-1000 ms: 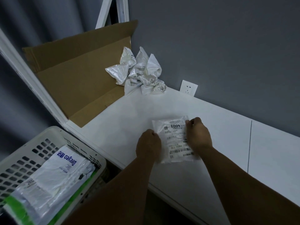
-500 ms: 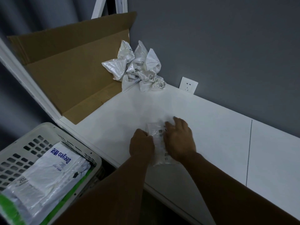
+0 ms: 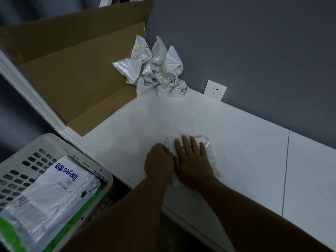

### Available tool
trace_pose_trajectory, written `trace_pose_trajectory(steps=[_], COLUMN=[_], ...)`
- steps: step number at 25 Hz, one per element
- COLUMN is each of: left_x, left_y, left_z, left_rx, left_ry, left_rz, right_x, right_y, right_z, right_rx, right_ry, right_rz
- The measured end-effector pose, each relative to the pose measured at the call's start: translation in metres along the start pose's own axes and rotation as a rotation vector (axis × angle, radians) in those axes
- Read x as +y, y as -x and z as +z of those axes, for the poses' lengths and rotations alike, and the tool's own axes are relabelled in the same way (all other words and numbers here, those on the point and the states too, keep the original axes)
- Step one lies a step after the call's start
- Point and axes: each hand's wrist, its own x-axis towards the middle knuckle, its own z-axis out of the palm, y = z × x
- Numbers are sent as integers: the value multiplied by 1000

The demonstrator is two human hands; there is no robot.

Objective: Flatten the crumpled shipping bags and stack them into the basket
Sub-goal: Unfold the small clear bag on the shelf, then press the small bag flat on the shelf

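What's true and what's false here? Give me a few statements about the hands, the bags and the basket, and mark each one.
1. The right hand lies flat on the bag. True.
2. The basket is empty. False: flat bags lie in it.
3. A pile of crumpled bags sits in the corner by the wall. True.
4. The cardboard covers the pile. False: it stands beside it.

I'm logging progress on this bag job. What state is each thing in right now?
shipping bag: lying on the table, pressed flat.
left hand: curled, holding the bag's left edge.
right hand: open, pressing flat on the bag.
crumpled bags: piled in the corner, not yet flattened.
basket: holds a stack of flattened bags.
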Motion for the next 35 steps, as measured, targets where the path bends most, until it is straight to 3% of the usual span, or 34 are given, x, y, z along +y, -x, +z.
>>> trace_pose_trajectory(steps=[13,22,26,30,35], left_x=[4,16,43,76,121], left_y=[-9,-73,-128,-193,-266], left_z=[-7,-45,-64,-94,-111], left_rx=[-56,9,154,422,409], left_ry=[2,227,139,-70,-365], left_rz=[-8,-57,82,339,433], right_x=[0,-16,-20,-8,11], right_y=[0,-77,-135,-194,-253], right_z=[-7,-87,-101,-105,-114], right_rx=[16,2,37,182,272], right_ry=[50,-88,-326,-583,-966], right_rz=[-50,44,116,230,375])
